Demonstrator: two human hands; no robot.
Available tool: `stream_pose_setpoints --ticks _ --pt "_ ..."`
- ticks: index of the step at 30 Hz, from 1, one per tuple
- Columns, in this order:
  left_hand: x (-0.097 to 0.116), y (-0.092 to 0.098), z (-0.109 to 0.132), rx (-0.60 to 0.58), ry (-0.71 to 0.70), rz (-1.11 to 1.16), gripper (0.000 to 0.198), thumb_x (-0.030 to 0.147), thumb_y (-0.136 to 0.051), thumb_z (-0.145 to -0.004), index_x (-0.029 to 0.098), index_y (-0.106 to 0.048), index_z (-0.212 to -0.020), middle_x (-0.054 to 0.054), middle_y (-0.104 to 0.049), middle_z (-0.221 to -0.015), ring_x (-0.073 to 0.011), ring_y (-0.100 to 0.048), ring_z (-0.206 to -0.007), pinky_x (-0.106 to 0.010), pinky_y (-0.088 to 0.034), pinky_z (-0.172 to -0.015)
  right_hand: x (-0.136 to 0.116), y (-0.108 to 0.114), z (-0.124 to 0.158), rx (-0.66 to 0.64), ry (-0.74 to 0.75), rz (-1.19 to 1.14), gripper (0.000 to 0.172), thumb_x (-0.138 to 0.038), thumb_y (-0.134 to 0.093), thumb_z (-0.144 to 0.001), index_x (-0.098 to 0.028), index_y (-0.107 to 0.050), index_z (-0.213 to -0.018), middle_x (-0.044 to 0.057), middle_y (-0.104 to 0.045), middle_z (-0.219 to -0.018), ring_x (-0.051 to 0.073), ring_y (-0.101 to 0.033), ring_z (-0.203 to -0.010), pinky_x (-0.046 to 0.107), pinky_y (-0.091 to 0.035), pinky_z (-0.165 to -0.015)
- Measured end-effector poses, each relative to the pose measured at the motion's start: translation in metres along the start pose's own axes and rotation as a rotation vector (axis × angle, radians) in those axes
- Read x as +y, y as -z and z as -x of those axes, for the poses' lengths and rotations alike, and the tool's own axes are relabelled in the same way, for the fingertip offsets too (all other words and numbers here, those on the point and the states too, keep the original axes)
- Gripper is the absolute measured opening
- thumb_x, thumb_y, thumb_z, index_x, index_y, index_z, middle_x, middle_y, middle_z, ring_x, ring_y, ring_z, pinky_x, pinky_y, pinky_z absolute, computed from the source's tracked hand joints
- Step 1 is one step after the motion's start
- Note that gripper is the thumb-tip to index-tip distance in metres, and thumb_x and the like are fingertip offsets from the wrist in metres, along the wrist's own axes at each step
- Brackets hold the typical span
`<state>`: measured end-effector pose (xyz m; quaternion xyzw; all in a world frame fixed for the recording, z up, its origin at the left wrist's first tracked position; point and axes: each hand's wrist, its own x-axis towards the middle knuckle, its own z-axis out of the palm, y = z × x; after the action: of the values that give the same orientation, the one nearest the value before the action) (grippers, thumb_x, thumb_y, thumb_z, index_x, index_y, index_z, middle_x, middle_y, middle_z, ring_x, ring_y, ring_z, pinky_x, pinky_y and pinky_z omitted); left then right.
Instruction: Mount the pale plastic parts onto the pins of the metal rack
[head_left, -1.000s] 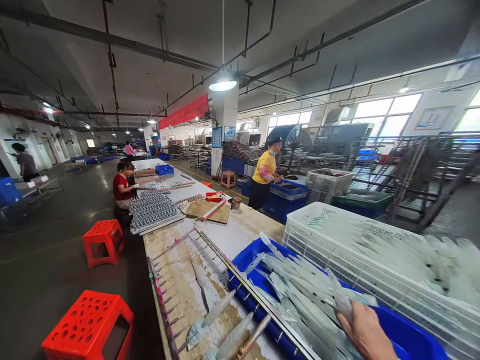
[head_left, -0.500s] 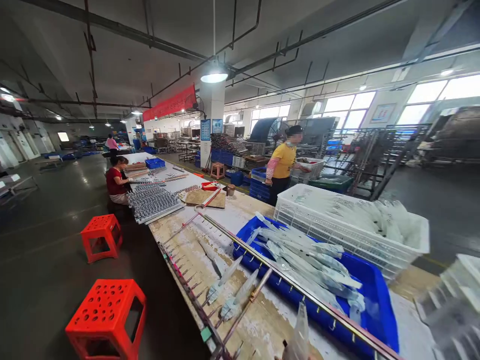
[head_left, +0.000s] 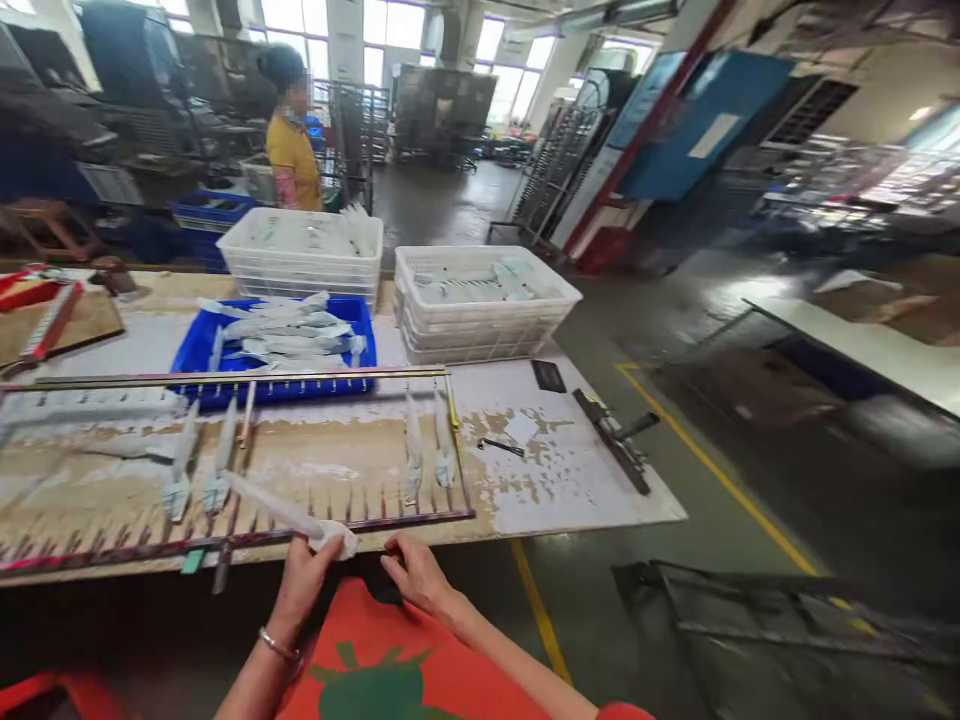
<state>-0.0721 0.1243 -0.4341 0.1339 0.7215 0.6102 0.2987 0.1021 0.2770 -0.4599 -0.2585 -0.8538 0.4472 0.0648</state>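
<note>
My left hand is at the table's near edge, its fingers pinched on the end of a long part wrapped in a clear plastic sleeve, which slants up to the left. My right hand is just to its right, fingers curled at the near bar of a long metal rack frame with pegs. Several similar sleeved parts hang on the pegs. A blue tray behind the frame holds more of them.
Two white crates with sleeved parts stand at the table's far side. A black bar tool and a small black card lie to the right. A person in a yellow shirt stands beyond. A yellow floor line runs beside the table.
The view has swung right and down from the long hall to the table end. Both my hands have come into view at the near edge, the left holding a sleeved part.
</note>
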Motion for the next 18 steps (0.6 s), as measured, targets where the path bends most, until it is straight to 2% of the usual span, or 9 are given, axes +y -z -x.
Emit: stream_pose_setpoints --ticks 2,4,6,8,11,14,18 --pt "0.002 -0.012 -0.018 0.094 -0.046 -0.088 0.058 0.061 -0.077 -0.07 0.013 -0.072 -0.101 -0.015 -0.079 -0.1 -0.0315 -0.073 -0.095 -0.043 -0.057 -0.091 0.022 0.019 -0.007 -0.04 -0.069 0.082 0.017 -0.019 -0.058 -0.096 -0.014 -0.067 -0.109 0.01 -0.076 -0.094 0.023 -0.071 -0.089 0.031 -0.051 -0.081" --pt "0.006 -0.026 -0.033 0.174 -0.1 -0.171 0.055 0.063 -0.074 -0.073 0.014 -0.074 -0.098 -0.015 -0.08 -0.102 -0.0337 -0.073 -0.101 -0.047 -0.055 -0.096 0.034 0.04 -0.019 -0.061 -0.121 0.164 0.019 -0.02 -0.055 -0.1 -0.014 -0.068 -0.112 0.01 -0.077 -0.097 0.025 -0.072 -0.094 0.031 -0.049 -0.08" --pt "0.012 -0.039 -0.046 0.222 -0.131 -0.243 0.051 0.062 -0.07 -0.075 0.015 -0.076 -0.095 -0.014 -0.08 -0.098 -0.0345 -0.073 -0.1 -0.049 -0.054 -0.098 0.038 0.056 -0.035 -0.074 -0.156 0.241 0.019 -0.022 -0.055 -0.102 -0.015 -0.069 -0.113 0.012 -0.078 -0.103 0.025 -0.073 -0.1 0.03 -0.048 -0.082" --pt "0.017 -0.049 -0.061 0.236 -0.143 -0.3 0.049 0.061 -0.068 -0.075 0.016 -0.077 -0.094 -0.014 -0.081 -0.097 -0.0348 -0.073 -0.098 -0.05 -0.054 -0.099 0.038 0.063 -0.054 -0.104 -0.176 0.299 0.021 -0.024 -0.053 -0.103 -0.016 -0.07 -0.114 0.012 -0.078 -0.107 0.025 -0.073 -0.103 0.03 -0.048 -0.084" --pt "0.018 -0.057 -0.084 0.237 -0.102 -0.364 0.05 0.061 -0.066 -0.073 0.016 -0.077 -0.093 -0.017 -0.081 -0.101 -0.0373 -0.073 -0.102 -0.051 -0.054 -0.099 0.034 0.054 -0.082 -0.158 -0.189 0.365 0.026 -0.029 -0.051 -0.105 -0.018 -0.07 -0.119 0.012 -0.078 -0.111 0.026 -0.073 -0.106 0.03 -0.049 -0.085" --pt "0.01 -0.063 -0.106 0.245 -0.047 -0.421 0.052 0.063 -0.064 -0.073 0.014 -0.076 -0.09 -0.021 -0.08 -0.103 -0.0388 -0.073 -0.102 -0.051 -0.054 -0.096 0.027 0.03 -0.108 -0.202 -0.216 0.408 0.032 -0.037 -0.051 -0.106 -0.016 -0.071 -0.118 0.015 -0.077 -0.11 0.028 -0.073 -0.106 0.032 -0.051 -0.086" --pt "-0.005 -0.07 -0.127 0.146 -0.004 -0.5 0.046 0.063 -0.062 -0.077 0.019 -0.07 -0.069 -0.012 -0.076 -0.072 -0.0317 -0.071 -0.076 -0.042 -0.056 -0.075 0.023 0.003 -0.133 -0.224 -0.318 0.397 0.039 -0.043 -0.063 -0.1 -0.01 -0.071 -0.118 0.022 -0.076 -0.11 0.033 -0.073 -0.107 0.036 -0.053 -0.087"
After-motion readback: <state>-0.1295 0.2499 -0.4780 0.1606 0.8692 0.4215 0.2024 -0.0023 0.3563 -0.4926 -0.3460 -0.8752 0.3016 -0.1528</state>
